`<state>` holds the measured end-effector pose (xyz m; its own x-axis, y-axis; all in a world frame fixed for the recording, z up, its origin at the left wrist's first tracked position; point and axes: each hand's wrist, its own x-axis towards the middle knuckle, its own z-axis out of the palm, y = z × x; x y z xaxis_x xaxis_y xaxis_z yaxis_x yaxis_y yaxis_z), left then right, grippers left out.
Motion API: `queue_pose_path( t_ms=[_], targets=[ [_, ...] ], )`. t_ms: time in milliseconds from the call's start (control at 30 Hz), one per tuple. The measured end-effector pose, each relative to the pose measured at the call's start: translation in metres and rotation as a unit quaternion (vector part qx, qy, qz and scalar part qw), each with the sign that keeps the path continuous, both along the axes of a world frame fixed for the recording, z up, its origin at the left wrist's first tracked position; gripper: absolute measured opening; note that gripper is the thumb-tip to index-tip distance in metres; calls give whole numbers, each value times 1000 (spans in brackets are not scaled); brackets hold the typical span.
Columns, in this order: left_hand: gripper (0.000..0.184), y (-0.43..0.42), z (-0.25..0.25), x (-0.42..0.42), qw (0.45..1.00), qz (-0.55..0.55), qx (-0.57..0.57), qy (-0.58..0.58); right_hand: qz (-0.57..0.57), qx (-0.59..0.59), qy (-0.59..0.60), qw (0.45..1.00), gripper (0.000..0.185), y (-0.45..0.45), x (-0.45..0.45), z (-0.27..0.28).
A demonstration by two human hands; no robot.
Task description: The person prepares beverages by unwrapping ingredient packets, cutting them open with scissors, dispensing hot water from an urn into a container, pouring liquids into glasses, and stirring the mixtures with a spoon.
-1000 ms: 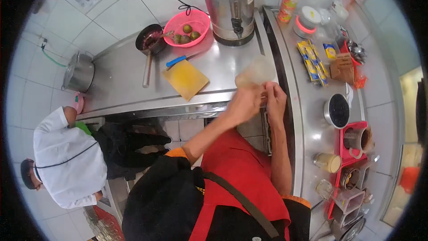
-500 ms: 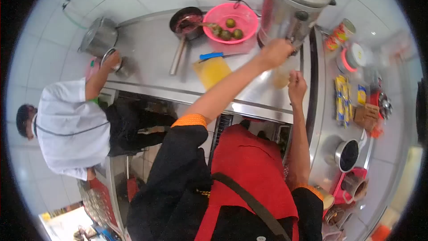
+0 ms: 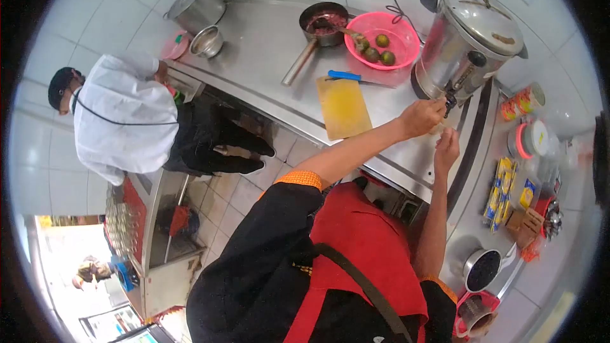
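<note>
A tall metal urn (image 3: pixel 467 51) with a lid stands against the wall. My left hand (image 3: pixel 420 119) is closed at its black tap (image 3: pixel 450 103), the fingertips against it. Just below and to the right, my right hand (image 3: pixel 447 147) is closed, fingers curled; a small pale thing shows near its fingertips, too unclear to name. Left of my left hand lies a yellow cutting board (image 3: pixel 343 109). A knife with a blue handle (image 3: pixel 344 75) rests behind the board, its blade pointing toward the urn.
A pink basin (image 3: pixel 406 41) holds several green fruits and a spoon end. Beside it sits a saucepan (image 3: pixel 324 37) with reddish contents. A person in a white shirt (image 3: pixel 127 114) stands at left near a metal pot (image 3: pixel 197 6) and bowl (image 3: pixel 207 42). Yellow packets (image 3: pixel 500 194) lie right.
The view has shifted left, so the counter appears further right. The co-worker's hand has left the metal bowl and lowered to the counter's front. My hands stay near the tap, closer together.
</note>
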<state>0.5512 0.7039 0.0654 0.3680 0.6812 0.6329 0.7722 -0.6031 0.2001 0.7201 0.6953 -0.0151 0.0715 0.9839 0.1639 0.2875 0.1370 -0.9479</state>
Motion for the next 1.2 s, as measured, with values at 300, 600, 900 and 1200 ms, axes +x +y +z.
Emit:
queue_pose_path(
  t_ms=[300,600,900,1200],
  targets=[
    [28,1,2,6,999,10,36,7,13,8,4,1000,27,4,13,-9],
    [28,3,15,2,1000,-9,-22,-14,19,-5,46,999,28,3,7,1],
    [28,3,10,4,998,-11,-29,-46,48,26,-24,998,26,21,11,-19],
    [27,0,12,2,1000,12,-22,14,113,18,39,993,28,15,3,-2]
  ],
)
